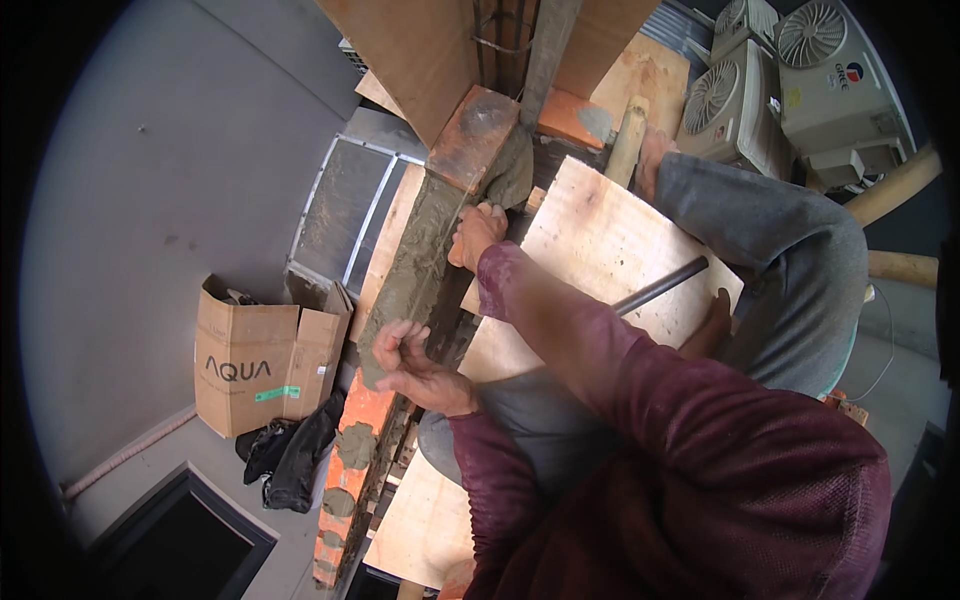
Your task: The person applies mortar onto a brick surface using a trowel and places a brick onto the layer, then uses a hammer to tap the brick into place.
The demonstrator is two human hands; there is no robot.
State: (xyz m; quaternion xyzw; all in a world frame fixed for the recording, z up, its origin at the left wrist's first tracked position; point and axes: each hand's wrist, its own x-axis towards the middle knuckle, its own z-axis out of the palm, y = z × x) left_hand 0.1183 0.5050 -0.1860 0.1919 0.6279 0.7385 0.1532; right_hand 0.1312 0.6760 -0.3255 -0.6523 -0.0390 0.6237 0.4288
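Observation:
A bed of wet grey mortar (415, 260) runs along the top of a narrow orange brick wall. At its far end an orange brick (475, 135) lies on it, with a lump of mortar (510, 172) against its right side. My right hand (480, 235) is closed at the mortar's right edge, just short of the brick; what its fingers hold, if anything, is hidden. Over the near end of the mortar is my left hand (415, 370), fingers curved and apart, holding nothing. Bare bricks (370, 400) with mortar patches continue toward me.
Plywood boards (590, 230) lie right of the wall, a dark bar (660, 287) across one. Upright formwork panels and steel bars (500, 40) stand beyond the brick. A cardboard box (245, 350) and black cloth (300, 460) are at left. Air-conditioner units (745, 100) stand far right.

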